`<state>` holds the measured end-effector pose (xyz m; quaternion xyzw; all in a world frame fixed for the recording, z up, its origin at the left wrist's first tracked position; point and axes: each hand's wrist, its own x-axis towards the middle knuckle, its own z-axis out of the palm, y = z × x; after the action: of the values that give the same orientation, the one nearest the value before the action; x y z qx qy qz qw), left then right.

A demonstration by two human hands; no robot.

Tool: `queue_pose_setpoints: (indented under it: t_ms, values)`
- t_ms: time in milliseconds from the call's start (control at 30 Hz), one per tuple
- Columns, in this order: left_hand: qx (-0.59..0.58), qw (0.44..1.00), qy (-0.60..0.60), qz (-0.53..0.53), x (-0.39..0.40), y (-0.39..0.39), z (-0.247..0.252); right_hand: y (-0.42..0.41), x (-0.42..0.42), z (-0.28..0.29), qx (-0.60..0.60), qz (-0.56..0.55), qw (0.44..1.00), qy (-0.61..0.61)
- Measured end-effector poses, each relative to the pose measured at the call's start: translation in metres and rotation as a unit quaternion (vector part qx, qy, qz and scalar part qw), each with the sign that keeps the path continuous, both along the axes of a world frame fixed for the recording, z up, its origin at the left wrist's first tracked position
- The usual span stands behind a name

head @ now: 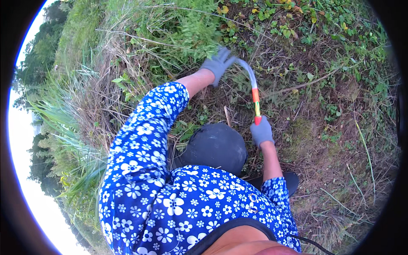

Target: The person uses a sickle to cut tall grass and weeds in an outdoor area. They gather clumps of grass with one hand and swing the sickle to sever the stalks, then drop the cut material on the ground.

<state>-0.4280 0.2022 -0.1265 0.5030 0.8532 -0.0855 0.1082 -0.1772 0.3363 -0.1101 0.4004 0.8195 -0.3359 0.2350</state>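
My right hand [262, 131], in a grey glove, grips the lower end of a sickle [255, 100]. Its handle is banded in orange, yellow-green and red, and the curved metal blade arcs up and to the left. My left hand [218, 66], also gloved in grey, is stretched out with the fingers apart beside the feathery green weeds [199, 33]. The blade's tip appears close to those fingers; motion blur hides whether they touch. Nothing can be seen held in the left hand.
Dry grass stalks [95, 92] and long green blades of grass [57, 118] cover the left side. Cut litter and low leafy plants lie over the soil [315, 134] at right. My bent knee [216, 146] in dark trousers is between the arms. A thin stalk [366, 153] lies farther right.
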Motion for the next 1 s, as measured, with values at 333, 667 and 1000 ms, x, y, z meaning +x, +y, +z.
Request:
queue_pose_setpoints:
  t_ms: [333, 667, 1000]
  values:
    - [0.0, 0.972, -0.207, 0.107, -0.02, 0.006, -0.053, -0.001, -0.02, 0.017, -0.004, 0.001, 1.0, -0.029]
    - [-0.149, 0.951, -0.255, -0.085, 0.005, -0.028, 0.061, -0.047, 0.094, 0.089, -0.035, -0.076, 0.994, -0.074]
    - [-0.247, 0.921, -0.032, 0.301, -0.135, -0.228, 0.155, 0.036, -0.007, 0.046, -0.23, -0.217, 0.934, 0.166]
